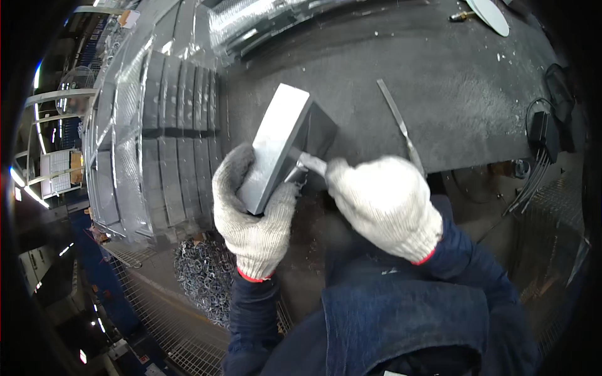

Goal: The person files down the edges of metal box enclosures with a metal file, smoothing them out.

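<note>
My left hand [256,219], in a white knit glove with a red cuff edge, grips a grey box-shaped metal part [276,135] by its lower end. The part is tilted, its bright narrow face toward me and a darker hollow-looking side to the right. In my right hand [390,203], gloved the same way, is a slim light-grey hand tool [311,164]. Its tip reaches the right side of the part; its exact kind cannot be made out, and the fingers hide its rear end.
Plastic-wrapped stacks of grey parts [172,182] stand on the left. Below them lies a heap of curled metal pieces [204,279]. A long flat file-like tool [394,109] lies on the dark worktable [451,81]. A black box with cables [542,135] sits at the right edge.
</note>
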Action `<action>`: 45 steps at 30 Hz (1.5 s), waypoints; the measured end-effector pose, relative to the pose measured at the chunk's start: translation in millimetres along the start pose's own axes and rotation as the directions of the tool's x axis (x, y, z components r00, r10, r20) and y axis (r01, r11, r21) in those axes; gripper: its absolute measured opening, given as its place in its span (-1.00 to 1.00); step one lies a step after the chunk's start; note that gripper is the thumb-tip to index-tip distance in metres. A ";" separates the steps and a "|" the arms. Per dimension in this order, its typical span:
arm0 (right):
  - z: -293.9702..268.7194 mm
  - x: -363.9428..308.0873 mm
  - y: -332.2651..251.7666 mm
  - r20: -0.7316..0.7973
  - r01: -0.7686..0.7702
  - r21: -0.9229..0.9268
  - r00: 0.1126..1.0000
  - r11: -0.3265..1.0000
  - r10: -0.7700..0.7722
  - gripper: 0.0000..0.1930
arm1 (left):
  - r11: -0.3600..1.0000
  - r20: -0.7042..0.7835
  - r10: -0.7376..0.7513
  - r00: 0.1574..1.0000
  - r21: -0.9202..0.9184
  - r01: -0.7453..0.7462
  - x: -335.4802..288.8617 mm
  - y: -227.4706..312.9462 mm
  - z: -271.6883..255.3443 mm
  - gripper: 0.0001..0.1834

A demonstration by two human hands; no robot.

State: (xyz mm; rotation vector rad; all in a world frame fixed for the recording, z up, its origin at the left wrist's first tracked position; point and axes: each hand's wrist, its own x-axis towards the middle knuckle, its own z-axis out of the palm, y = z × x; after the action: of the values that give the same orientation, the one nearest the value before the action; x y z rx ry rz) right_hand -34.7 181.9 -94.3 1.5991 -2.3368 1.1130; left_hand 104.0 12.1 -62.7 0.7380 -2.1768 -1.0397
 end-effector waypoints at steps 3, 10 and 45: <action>23.0 15.5 10.7 -0.019 0.143 -0.070 0.989 0.987 -0.145 -0.72 | 0.999 -0.012 0.053 0.999 0.002 -0.053 -5.2 2.1 4.2 -0.18; -0.9 -0.7 3.4 0.026 0.127 -0.208 0.992 0.970 -0.125 -0.75 | 0.997 0.032 0.082 0.996 -0.010 -0.081 -8.1 -6.6 5.2 -0.16; 0.0 1.3 4.0 0.070 0.137 -0.229 0.990 0.964 -0.124 -0.74 | 0.992 0.034 0.123 0.992 -0.016 -0.123 -9.1 -9.1 13.9 -0.19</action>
State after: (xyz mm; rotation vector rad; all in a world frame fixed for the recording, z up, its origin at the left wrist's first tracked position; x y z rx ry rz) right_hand -38.7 181.7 -95.7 1.6852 -2.2572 0.7455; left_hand 102.0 20.3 -79.7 0.5753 -2.2121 -1.0101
